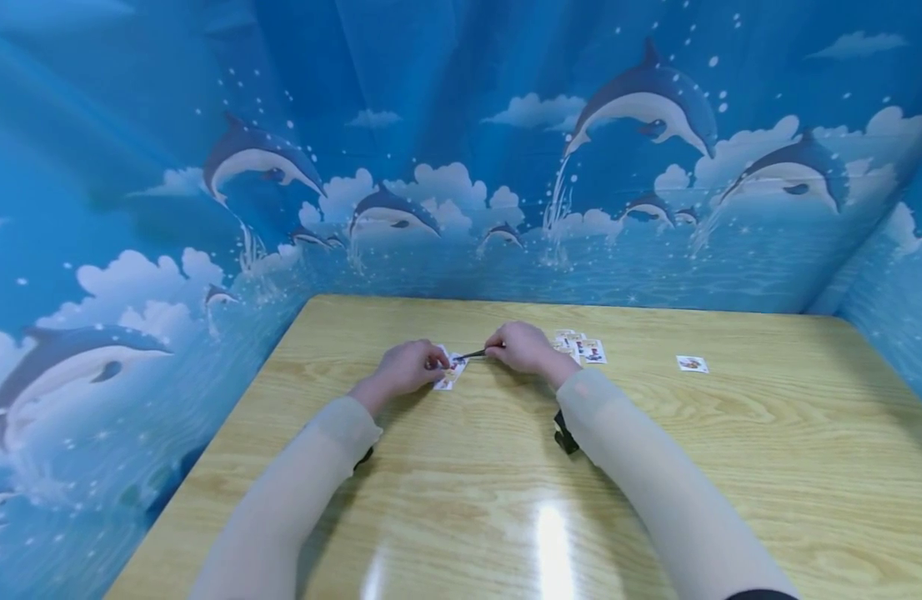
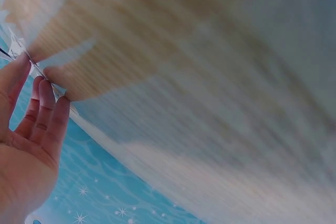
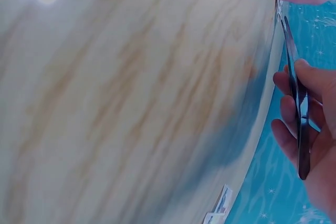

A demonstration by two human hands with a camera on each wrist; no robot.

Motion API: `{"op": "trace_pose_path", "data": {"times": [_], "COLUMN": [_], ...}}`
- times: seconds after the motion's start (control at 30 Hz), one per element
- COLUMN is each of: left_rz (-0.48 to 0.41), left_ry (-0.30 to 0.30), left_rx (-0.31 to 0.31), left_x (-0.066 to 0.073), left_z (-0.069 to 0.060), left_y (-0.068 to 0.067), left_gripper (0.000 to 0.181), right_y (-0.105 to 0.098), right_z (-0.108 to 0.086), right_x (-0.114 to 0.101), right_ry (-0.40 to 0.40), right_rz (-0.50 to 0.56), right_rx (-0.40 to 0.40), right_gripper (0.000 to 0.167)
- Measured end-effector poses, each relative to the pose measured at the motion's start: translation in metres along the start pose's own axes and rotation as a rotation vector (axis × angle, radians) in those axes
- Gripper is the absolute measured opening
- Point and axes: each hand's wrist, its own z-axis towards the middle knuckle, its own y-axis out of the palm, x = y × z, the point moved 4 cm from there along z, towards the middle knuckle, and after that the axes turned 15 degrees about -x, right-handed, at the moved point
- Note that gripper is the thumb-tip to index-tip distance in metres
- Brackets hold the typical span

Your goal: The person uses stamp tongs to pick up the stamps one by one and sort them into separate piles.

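Note:
My left hand rests its fingertips on small printed cards lying on the table. In the left wrist view the fingers of that hand touch the table at the cards, slightly bent. My right hand grips dark metal tweezers, whose tips reach the cards beside my left fingers. The right wrist view shows the tweezers held between the thumb and fingers of my right hand. Whether the tips pinch a card cannot be told.
Several printed cards lie overlapping just right of my right hand. A single card lies farther right. The wooden table ends at a blue curtain with dolphins along its back and left sides.

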Motion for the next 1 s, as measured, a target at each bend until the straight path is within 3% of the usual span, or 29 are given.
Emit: {"op": "trace_pose_path", "data": {"times": [0.67,0.9,1.0], "left_rz": [0.002,0.007,0.008], "left_ry": [0.025,0.043,0.042], "left_rx": [0.005,0.010,0.016], "left_x": [0.006,0.003,0.002], "left_z": [-0.001,-0.001,-0.003], "left_y": [-0.003,-0.001,-0.002], "left_gripper": [0.014,0.015,0.015], "right_y": [-0.001,-0.006,-0.010], "right_z": [-0.012,-0.027,-0.037], "right_x": [0.005,0.014,0.016], "right_ry": [-0.002,0.040,0.023], "right_rz": [-0.042,0.047,0.074], "right_rx": [0.073,0.065,0.063], "right_gripper": [0.020,0.024,0.025]}}
